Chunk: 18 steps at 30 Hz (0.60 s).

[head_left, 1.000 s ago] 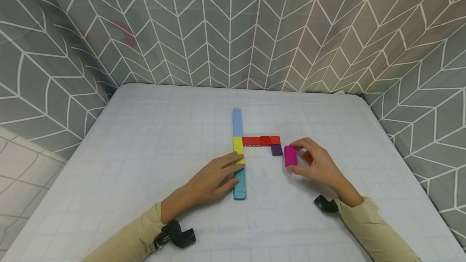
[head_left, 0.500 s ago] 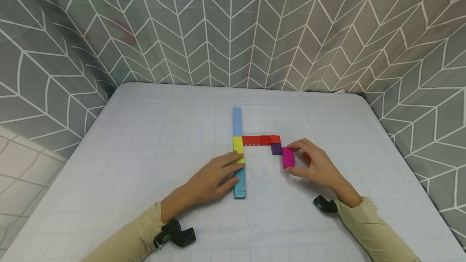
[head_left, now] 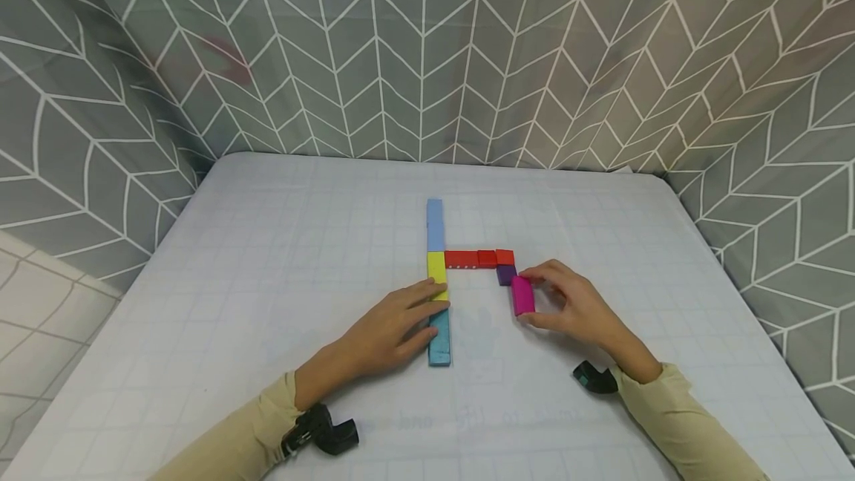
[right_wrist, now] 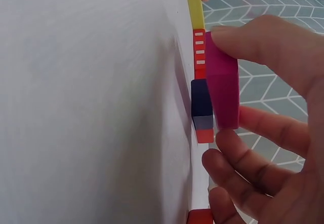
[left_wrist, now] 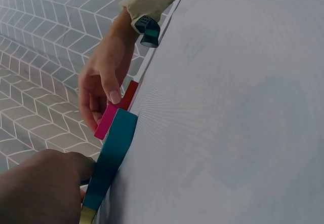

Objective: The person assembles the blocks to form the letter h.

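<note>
My right hand [head_left: 568, 299] pinches a magenta block [head_left: 523, 296] by its two ends, between thumb and fingers. The block is raised close beside a dark purple block [head_left: 506, 275], as the right wrist view shows. My left hand [head_left: 394, 329] rests with outstretched fingers on a yellow block [head_left: 436, 266] and a teal block [head_left: 439, 351]. A light blue block [head_left: 435, 225] continues that column at its far end. From the yellow block, a row of red blocks [head_left: 462, 260] runs right, with the purple block against its right end on the near side.
Another red block [right_wrist: 200, 216] lies below the right hand's little finger in the right wrist view. White sheeting with a faint grid covers the table [head_left: 300, 228]. A patterned curtain [head_left: 401, 58] hangs behind it. Both wrists carry black cameras [head_left: 336, 436].
My right hand has moved left and slightly nearer with the magenta block, bringing it up to the purple block's near right corner in the head view. The left hand stays in place.
</note>
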Each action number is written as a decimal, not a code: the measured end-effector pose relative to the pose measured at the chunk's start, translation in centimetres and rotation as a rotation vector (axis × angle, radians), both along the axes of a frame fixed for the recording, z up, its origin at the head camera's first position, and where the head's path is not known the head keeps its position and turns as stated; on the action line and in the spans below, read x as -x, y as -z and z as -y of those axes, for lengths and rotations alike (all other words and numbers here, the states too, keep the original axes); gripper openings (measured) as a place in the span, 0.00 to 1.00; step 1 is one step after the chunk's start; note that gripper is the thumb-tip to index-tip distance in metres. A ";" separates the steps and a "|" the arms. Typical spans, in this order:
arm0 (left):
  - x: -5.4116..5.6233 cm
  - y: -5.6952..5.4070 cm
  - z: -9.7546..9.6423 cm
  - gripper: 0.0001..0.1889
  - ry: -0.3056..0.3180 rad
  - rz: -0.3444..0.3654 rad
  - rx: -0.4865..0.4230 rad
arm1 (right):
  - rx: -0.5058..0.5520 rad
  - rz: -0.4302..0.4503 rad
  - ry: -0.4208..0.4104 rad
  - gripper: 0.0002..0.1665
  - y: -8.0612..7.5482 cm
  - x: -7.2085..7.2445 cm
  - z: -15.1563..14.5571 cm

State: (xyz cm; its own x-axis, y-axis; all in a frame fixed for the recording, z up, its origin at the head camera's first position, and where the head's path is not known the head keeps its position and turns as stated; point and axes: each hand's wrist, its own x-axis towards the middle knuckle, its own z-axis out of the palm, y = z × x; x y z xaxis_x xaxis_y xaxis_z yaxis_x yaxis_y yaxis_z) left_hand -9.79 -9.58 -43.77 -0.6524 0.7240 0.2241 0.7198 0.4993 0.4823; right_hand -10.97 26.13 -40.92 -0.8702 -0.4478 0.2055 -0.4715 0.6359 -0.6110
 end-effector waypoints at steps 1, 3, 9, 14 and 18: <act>0.0 0.0 0.0 0.26 0.000 -0.001 0.001 | -0.001 0.006 0.001 0.37 -0.1 0.0 0.1; 0.0 0.0 0.0 0.26 -0.001 -0.002 -0.002 | -0.006 0.015 0.002 0.37 -0.1 -0.1 0.2; 0.0 0.0 0.1 0.26 -0.003 0.001 0.005 | -0.017 0.032 -0.002 0.38 0.1 -0.2 0.3; -0.1 -0.2 0.0 0.26 -0.005 0.012 0.013 | -0.022 0.021 -0.015 0.36 0.3 -0.2 0.3; -0.1 -0.3 0.0 0.26 -0.005 0.016 0.010 | -0.022 0.018 -0.026 0.36 0.4 -0.2 0.3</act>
